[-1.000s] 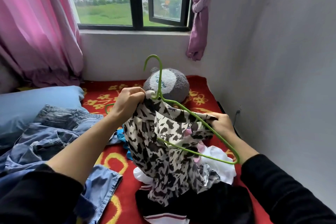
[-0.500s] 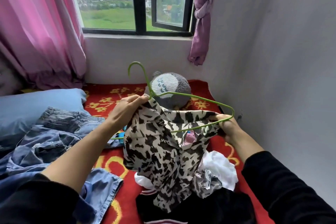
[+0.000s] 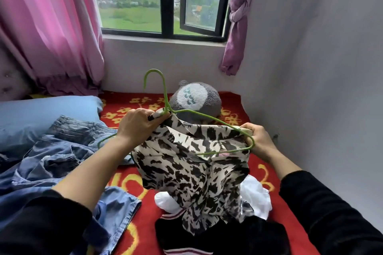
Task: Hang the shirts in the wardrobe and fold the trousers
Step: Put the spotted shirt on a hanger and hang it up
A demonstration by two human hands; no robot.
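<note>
The left hand (image 3: pixel 136 126) grips the collar of a black-and-white patterned shirt (image 3: pixel 192 167) together with the neck of a green wire hanger (image 3: pixel 165 97), whose hook stands up just above its fingers. The right hand (image 3: pixel 259 141) pinches the shirt's shoulder at the hanger's other end, and the cloth hangs between and below both hands onto a white garment (image 3: pixel 257 194) and a black garment (image 3: pixel 238 238) on the red bed (image 3: pixel 232 98). Blue jeans (image 3: pixel 62 145) lie crumpled left of the left hand, and a grey plush toy (image 3: pixel 196 99) sits just beyond both hands.
</note>
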